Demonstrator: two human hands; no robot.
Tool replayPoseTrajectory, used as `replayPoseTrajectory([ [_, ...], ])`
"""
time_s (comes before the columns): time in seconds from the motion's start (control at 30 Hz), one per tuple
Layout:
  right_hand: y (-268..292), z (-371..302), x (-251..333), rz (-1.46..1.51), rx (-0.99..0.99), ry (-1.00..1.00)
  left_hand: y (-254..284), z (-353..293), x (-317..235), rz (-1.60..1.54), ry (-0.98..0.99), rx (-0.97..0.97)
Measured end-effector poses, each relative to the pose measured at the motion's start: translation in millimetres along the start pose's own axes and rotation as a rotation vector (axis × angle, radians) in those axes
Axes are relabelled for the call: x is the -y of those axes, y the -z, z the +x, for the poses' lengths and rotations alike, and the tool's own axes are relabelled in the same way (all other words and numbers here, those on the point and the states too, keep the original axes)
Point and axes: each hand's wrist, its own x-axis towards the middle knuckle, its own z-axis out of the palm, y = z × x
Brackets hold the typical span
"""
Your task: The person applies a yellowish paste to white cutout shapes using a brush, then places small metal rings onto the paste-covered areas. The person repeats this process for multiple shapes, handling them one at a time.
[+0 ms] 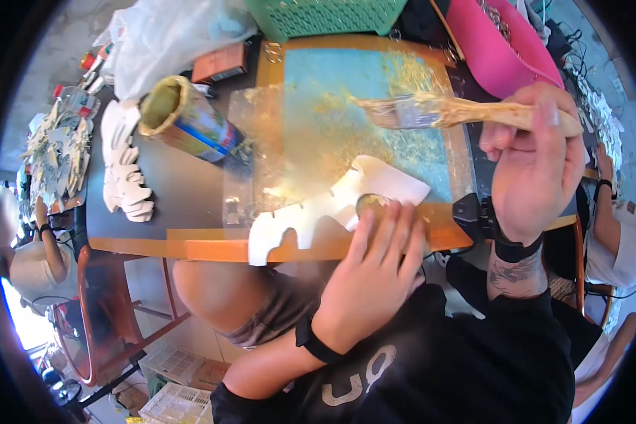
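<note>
My right hand [537, 166] is raised at the right and closed around the wooden handle of a paintbrush [431, 112]. The brush points left over the board, its bristles and ferrule crusted with yellowish paste. A white cut-out sheet piece [385, 178] with wavy, notched edges lies at the front of the blue board [325, 78], its left end reaching past the table's front edge. My left hand [367, 290] rests on this piece with fingers stretched out, pressing near a rounded notch. Yellowish smears cover the board and the clear sheet around it. Haze blurs the middle of the picture.
An open tin [208, 131] with a caked rim leans on the table at the left, beside stacked white cut-outs [124, 162]. Behind are a plastic bag [169, 42], a small red box [220, 63], a green basket [325, 20] and a pink basin [498, 53]. Other people sit at both sides.
</note>
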Motion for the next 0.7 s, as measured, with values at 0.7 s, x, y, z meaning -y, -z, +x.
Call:
replayPoseTrajectory([
  [0.7,-187,83,-51,-0.016,0.666,-0.463,58,-127,16,-0.042,-0.120,-0.145],
])
